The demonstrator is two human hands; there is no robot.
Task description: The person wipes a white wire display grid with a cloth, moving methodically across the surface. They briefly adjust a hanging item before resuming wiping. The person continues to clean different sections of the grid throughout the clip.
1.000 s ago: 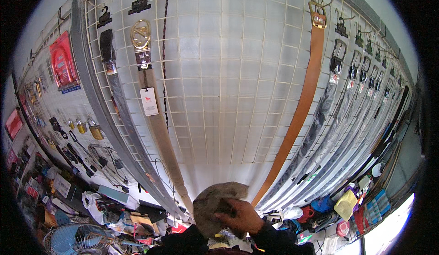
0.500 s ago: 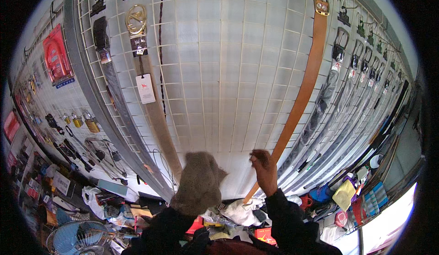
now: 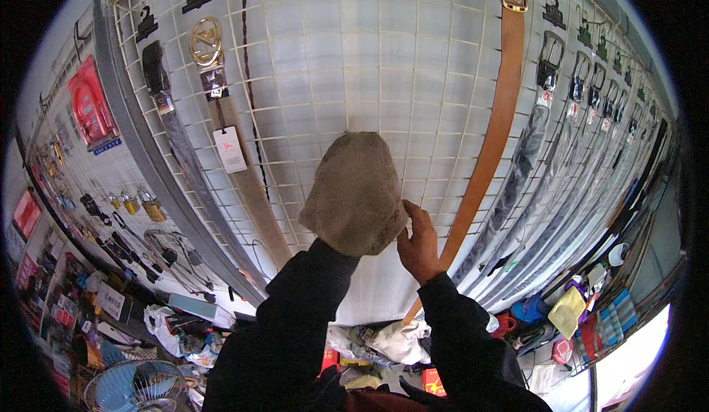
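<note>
A knitted beige cap [image 3: 356,194] sits just below the centre of the view, raised against a white wire grid panel [image 3: 384,65]. It is a soft, rounded dome of coarse, fuzzy weave in a dusty grey-brown, narrower at the top and bulging toward its lower rim. The left hand is hidden inside or behind the cap — only its dark sleeve [image 3: 295,316] shows, rising from 6 o'clock — so its grip cannot be told. The right hand [image 3: 419,244] is at the cap's 4 o'clock edge, thumb and fingers pinching the lower rim.

At 1 o'clock from the cap a tan leather belt [image 3: 496,124] hangs down the grid, passing just beside the right hand. Past it, toward 2 and 3 o'clock, a close row of dark belts [image 3: 569,139] fills the panel's right side. At 10 o'clock hang a brown belt with a round gold buckle [image 3: 204,43] and a white tag [image 3: 230,150], with a black belt [image 3: 159,87] next to it and a thin dark cord [image 3: 249,80] nearer the cap. The grid directly above the cap, toward 12 o'clock, is bare mesh between cord and tan belt. At 7 o'clock, low down, stands a blue fan [image 3: 136,390] amid cluttered goods.
</note>
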